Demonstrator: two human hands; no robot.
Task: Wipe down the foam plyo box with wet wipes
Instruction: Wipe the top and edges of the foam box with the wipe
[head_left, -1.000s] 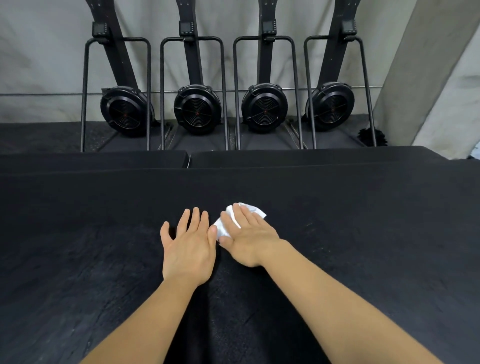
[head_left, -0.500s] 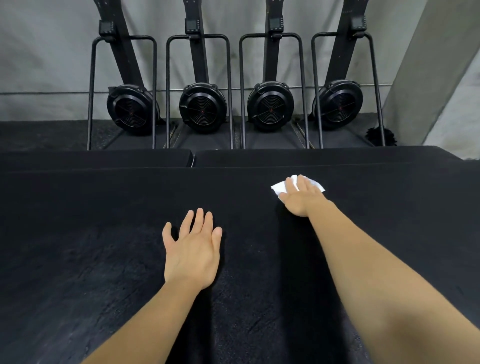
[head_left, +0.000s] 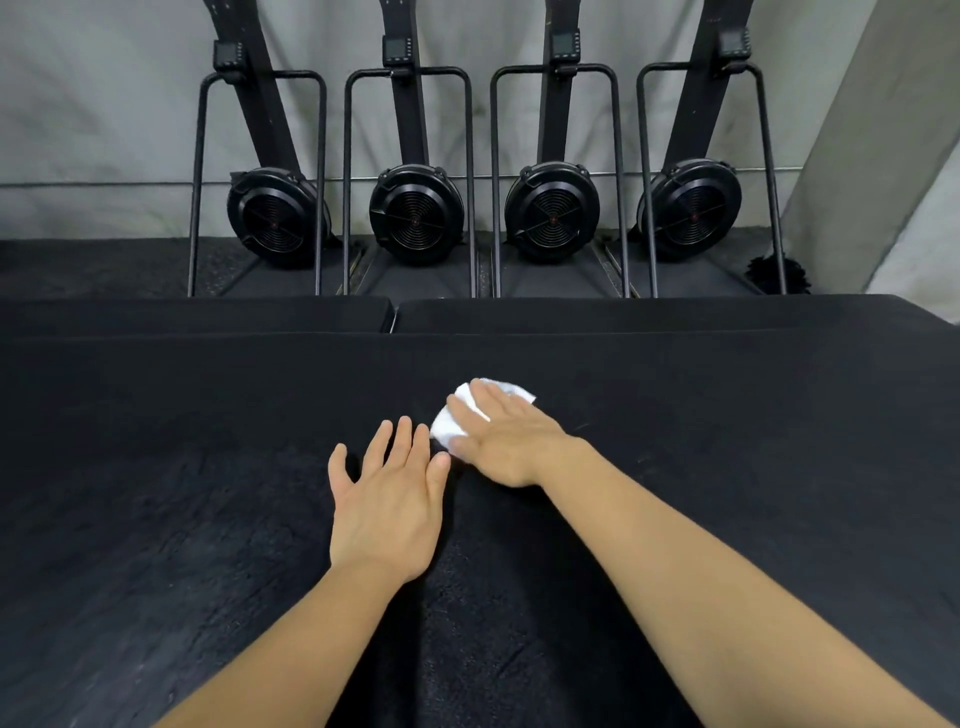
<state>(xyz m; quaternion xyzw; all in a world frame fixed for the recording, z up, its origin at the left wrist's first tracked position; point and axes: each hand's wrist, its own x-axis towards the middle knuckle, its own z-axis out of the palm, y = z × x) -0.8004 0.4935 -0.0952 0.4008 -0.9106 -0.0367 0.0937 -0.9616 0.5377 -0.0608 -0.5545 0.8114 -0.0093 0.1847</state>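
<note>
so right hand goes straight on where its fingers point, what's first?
Looks free: the right hand, flat on the wipe, points forward-left, past the left hand, over the bare plyo box to its far edge.

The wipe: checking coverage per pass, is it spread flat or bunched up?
Bunched up. The wipe shows as a crumpled white wad poking out from under the flat right hand.

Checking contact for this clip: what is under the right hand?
A white wet wipe, pressed flat on the black foam plyo box by the right hand. The wipe's edges show beyond the hand; its middle is covered.
</note>
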